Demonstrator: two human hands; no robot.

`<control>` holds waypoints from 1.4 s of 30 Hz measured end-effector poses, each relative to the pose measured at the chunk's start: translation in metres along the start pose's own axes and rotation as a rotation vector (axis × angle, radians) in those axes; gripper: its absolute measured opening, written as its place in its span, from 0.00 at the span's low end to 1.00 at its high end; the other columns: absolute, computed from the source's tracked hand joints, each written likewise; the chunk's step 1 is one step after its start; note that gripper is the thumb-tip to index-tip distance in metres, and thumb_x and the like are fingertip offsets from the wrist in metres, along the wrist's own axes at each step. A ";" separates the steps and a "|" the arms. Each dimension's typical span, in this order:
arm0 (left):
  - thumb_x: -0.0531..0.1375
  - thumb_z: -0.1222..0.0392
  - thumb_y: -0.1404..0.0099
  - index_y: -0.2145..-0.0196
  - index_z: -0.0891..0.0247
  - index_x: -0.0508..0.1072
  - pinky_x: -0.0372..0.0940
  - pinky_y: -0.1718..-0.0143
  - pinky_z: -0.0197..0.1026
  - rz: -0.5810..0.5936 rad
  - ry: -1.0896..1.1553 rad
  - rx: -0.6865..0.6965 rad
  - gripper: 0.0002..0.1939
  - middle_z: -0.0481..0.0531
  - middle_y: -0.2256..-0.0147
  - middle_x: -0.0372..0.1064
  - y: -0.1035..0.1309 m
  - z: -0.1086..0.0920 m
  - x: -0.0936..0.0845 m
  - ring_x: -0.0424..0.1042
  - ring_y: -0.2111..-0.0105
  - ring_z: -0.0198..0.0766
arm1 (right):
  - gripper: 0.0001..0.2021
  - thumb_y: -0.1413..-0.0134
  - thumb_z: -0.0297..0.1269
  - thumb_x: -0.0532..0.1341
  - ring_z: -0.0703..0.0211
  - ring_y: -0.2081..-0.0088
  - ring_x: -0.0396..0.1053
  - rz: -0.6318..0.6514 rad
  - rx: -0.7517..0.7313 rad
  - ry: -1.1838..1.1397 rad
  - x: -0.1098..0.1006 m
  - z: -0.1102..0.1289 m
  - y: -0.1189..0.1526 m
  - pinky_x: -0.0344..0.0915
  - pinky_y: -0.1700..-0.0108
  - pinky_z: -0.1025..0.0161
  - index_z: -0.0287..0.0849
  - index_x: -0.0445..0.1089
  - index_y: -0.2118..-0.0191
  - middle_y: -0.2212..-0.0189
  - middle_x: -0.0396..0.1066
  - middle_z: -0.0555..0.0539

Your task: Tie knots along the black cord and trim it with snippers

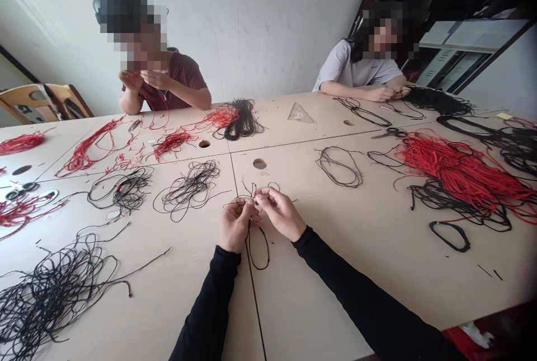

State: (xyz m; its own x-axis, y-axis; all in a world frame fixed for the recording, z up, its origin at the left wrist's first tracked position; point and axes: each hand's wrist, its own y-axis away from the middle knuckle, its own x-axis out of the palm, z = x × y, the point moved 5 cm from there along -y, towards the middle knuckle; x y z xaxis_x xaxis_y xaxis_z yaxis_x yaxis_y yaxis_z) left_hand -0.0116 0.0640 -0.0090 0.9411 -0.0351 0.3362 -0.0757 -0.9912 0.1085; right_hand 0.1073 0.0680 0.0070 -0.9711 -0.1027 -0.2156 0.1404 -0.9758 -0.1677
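My left hand [235, 224] and my right hand [280, 212] meet above the middle of the table, fingertips pinched close together. Between them they grip a thin black cord [267, 249], whose loop hangs below the fingers toward the tabletop. Short cord ends stick up above my fingertips, and a thin curl shows behind the right hand. The exact spot where the fingers pinch the cord is partly hidden by the fingers themselves. Left of my hands lies a loose bundle of thin black cords [193, 184]; beyond the right hand is a coiled dark cord [339, 166].
A big black cord pile [54, 288] covers the near left. Red cords [453, 168] heap at the right, with scissors [388, 132] beside them. A clear triangle ruler [300, 113] lies at the back. Two people sit across the table [319, 294], their hands on cords.
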 end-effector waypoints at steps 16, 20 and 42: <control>0.63 0.47 0.46 0.71 0.69 0.71 0.69 0.75 0.39 -0.059 0.030 -0.025 0.19 0.51 0.77 0.69 -0.004 0.006 -0.011 0.70 0.79 0.34 | 0.09 0.42 0.39 0.54 0.60 0.69 0.66 -0.047 -0.091 0.183 -0.003 0.009 0.001 0.64 0.64 0.62 0.41 0.68 0.67 0.70 0.71 0.48; 0.64 0.48 0.47 0.69 0.68 0.70 0.69 0.74 0.40 -0.018 0.019 -0.047 0.18 0.51 0.76 0.69 -0.003 0.004 -0.009 0.70 0.79 0.34 | 0.09 0.43 0.40 0.55 0.60 0.69 0.67 -0.032 -0.079 0.137 -0.002 0.008 0.001 0.65 0.63 0.62 0.41 0.68 0.67 0.71 0.71 0.48; 0.63 0.47 0.46 0.69 0.69 0.72 0.70 0.75 0.40 -0.044 0.011 0.000 0.19 0.52 0.74 0.70 -0.001 0.004 -0.007 0.71 0.76 0.35 | 0.10 0.42 0.42 0.55 0.59 0.66 0.69 -0.005 -0.058 0.089 -0.003 0.005 0.000 0.66 0.61 0.62 0.41 0.67 0.65 0.69 0.70 0.48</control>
State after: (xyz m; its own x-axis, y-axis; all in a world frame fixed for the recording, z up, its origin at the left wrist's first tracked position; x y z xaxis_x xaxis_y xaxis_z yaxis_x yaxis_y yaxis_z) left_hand -0.0170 0.0648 -0.0151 0.9397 0.0098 0.3418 -0.0345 -0.9918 0.1232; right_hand 0.1095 0.0674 0.0129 -0.9511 -0.0772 -0.2990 0.1486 -0.9631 -0.2242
